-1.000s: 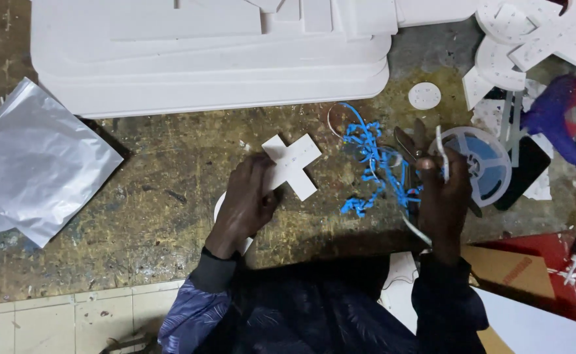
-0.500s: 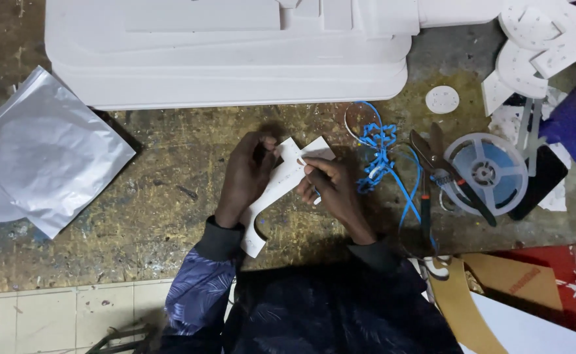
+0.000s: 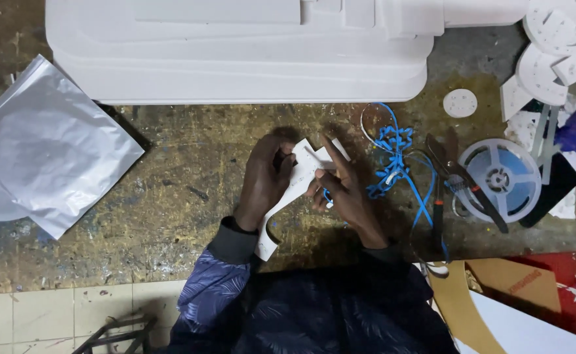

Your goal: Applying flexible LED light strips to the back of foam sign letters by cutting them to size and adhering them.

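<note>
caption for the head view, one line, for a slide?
Both hands, left hand and right hand, hold a white cut-out piece over a worn workbench, blue cord alongside.

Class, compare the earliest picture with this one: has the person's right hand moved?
Yes. The right hand has moved left, away from the tape reel, and now meets the left hand on the white cut-out piece.

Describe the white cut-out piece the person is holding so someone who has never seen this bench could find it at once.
Start at the big white foam block along the far edge of the worn workbench. Just below its middle, the left hand and right hand meet on a flat white cut-out. Unlike the round white discs at the right, it is long, with a cross-shaped top and a curved tail.
</note>
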